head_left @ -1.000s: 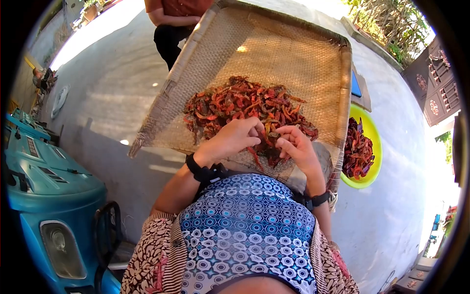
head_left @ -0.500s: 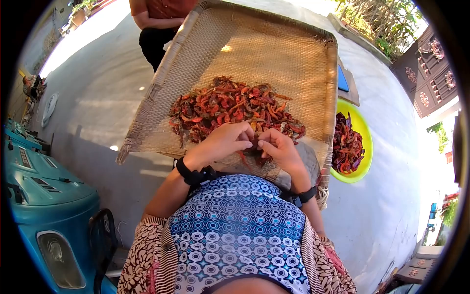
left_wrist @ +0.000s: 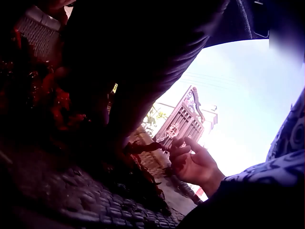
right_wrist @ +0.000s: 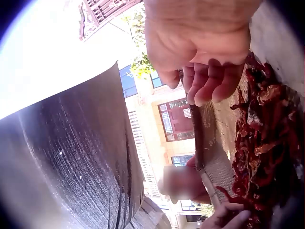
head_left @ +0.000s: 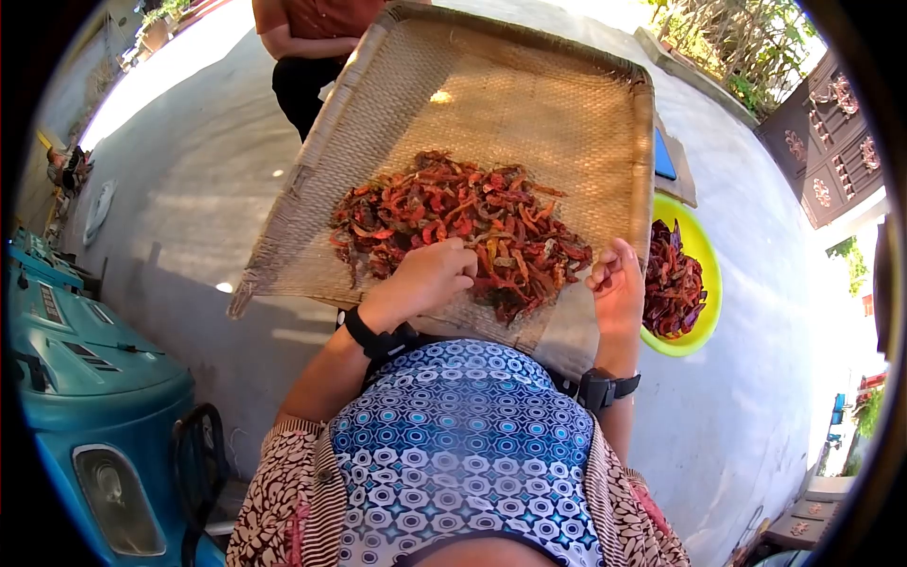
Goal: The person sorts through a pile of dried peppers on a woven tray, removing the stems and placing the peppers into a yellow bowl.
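A heap of dried red chili peppers (head_left: pixel 453 213) lies on a large woven tray (head_left: pixel 529 104). My left hand (head_left: pixel 430 279) is at the near edge of the heap, fingers bent. In the right wrist view, a thin red chili pepper (right_wrist: pixel 225 192) shows at the left hand's (right_wrist: pixel 228 217) fingertips, pinched there. Over the tray's right rim is my right hand (head_left: pixel 619 283), apart from the heap, its fingers (right_wrist: pixel 217 88) curled inward. Whether it holds anything I cannot tell.
A yellow-green basin (head_left: pixel 709 274) of dark red chilies stands right of the tray. Beyond the tray's left side is a person in a red shirt (head_left: pixel 312 24). A teal vehicle (head_left: pixel 104 378) stands at left, and a blue flat object (head_left: pixel 664 156) lies at right.
My right hand has moved from beside the left hand out to the tray's right rim. The left hand stays by the heap's near edge.
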Demonstrator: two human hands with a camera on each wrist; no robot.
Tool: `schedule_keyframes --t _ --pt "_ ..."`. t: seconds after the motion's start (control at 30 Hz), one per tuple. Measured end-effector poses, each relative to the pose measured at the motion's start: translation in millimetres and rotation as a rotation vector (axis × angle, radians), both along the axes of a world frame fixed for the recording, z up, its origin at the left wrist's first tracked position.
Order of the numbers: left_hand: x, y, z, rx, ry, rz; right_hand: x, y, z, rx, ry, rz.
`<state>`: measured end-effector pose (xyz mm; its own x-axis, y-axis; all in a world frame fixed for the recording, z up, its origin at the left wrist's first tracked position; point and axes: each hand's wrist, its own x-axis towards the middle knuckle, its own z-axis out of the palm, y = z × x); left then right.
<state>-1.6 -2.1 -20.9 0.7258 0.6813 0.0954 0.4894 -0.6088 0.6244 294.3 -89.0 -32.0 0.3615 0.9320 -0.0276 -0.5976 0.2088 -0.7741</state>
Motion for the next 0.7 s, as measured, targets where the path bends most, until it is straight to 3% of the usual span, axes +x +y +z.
schedule_keyframes --t 0.03,0.17,0.23,0.37,0.47,0.57,0.7 --pt "2 1 3 -0.013 -0.061 0.008 -8 2 -1 -0.03 -0.148 0.046" --pt "9 -6 34 -0.592 -0.284 0.125 -47 7 18 -0.179 -0.584 0.464" --pt "12 -5 28 -0.656 -0.347 0.115 -65 10 28 -0.217 -0.726 0.67" --pt "18 -5 11 -0.782 -0.466 0.107 -84 16 19 -0.251 -0.778 0.736" --pt "15 -3 24 -0.847 -0.353 0.122 -83 15 15 -0.234 -0.769 0.749" --pt "10 4 12 -0.831 -0.25 0.139 -80 10 14 -0.293 -0.792 0.755" --pt "-4 11 15 -0.235 -0.192 0.38 -47 7 17 -0.257 -0.619 0.494"
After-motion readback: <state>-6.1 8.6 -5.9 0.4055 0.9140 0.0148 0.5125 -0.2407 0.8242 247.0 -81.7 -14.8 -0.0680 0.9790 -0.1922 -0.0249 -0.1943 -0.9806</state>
